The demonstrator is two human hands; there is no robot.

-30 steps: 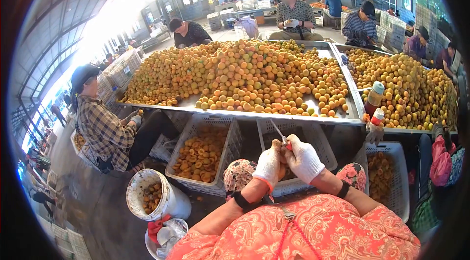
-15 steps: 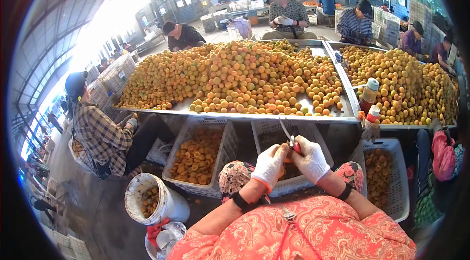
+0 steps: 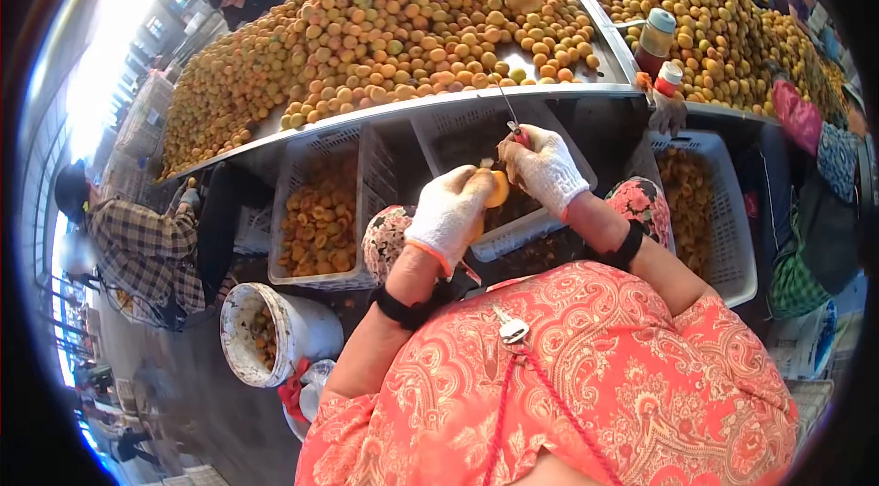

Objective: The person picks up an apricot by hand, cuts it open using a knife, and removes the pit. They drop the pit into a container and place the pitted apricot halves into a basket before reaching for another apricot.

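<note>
Head view: one apricot (image 3: 497,187), one knife (image 3: 509,113), three white crates (image 3: 368,177). Left hand (image 3: 449,211) is raised over the lap, its fingers curled around the apricot. Right hand (image 3: 547,167) is fisted on the knife beside the fruit, blade pointing up.

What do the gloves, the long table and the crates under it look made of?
Gloves on the left hand, round an apricot, and right hand, gripping a knife: white knitted fabric, probably cotton, matte, orange-edged cuffs. Table: sheet metal, likely stainless steel, grey with a sheen along its rim. Crates: white moulded plastic, going by the latticed walls.
</note>
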